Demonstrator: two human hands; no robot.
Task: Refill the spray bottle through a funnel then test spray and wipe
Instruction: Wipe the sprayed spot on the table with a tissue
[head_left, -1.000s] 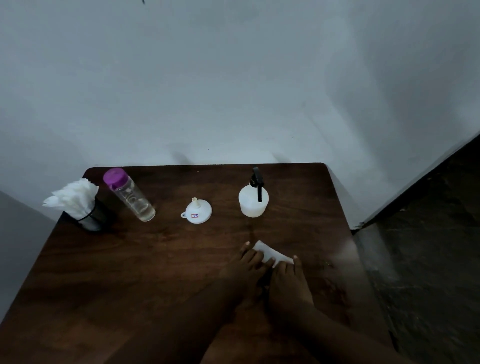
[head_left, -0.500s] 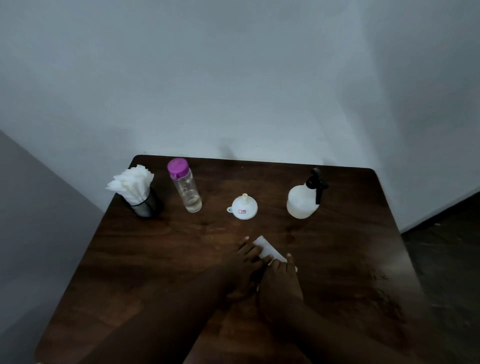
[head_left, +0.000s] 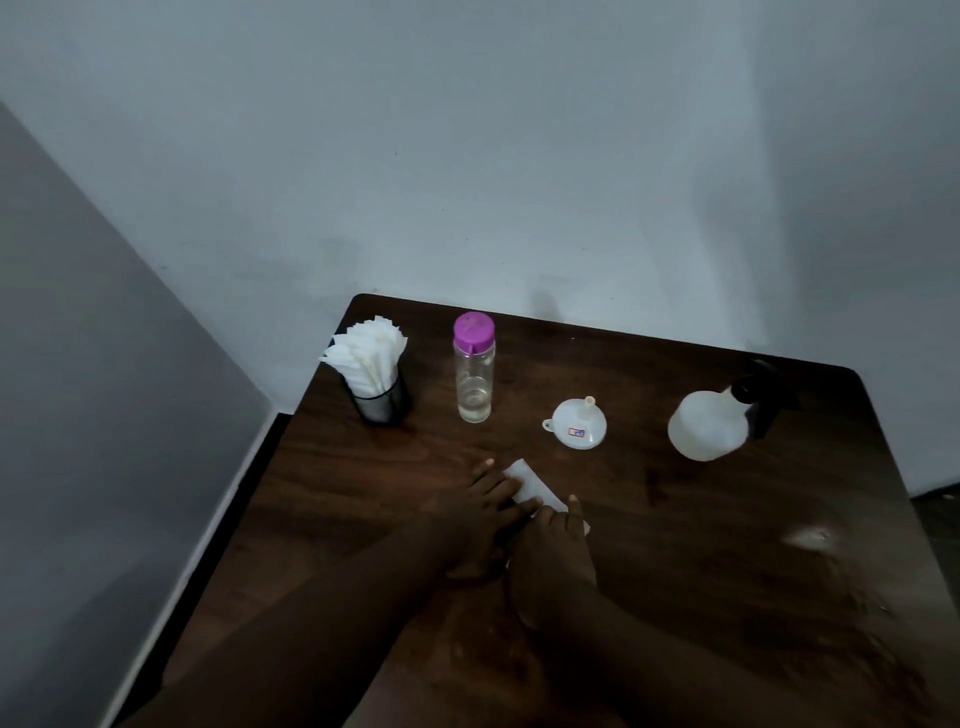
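A white spray bottle (head_left: 707, 425) with a black trigger head stands at the table's far right. To its left, a white funnel (head_left: 579, 422) rests upside down, spout up. A clear bottle (head_left: 473, 374) with a purple cap holds a little liquid at the bottom. A folded white napkin (head_left: 530, 483) lies flat on the dark wooden table (head_left: 727, 545). My left hand (head_left: 485, 514) and my right hand (head_left: 556, 551) both press down on the napkin, fingers flat, covering its near part.
A black mesh holder with several white napkins (head_left: 371, 371) stands at the far left corner. Grey walls close in behind and to the left. The table's left edge runs near my left forearm. A pale smear (head_left: 810, 538) shows at right.
The view has swung left, so the objects sit further right in frame. Both hands stay pressed on the napkin in about the same spot on the table.
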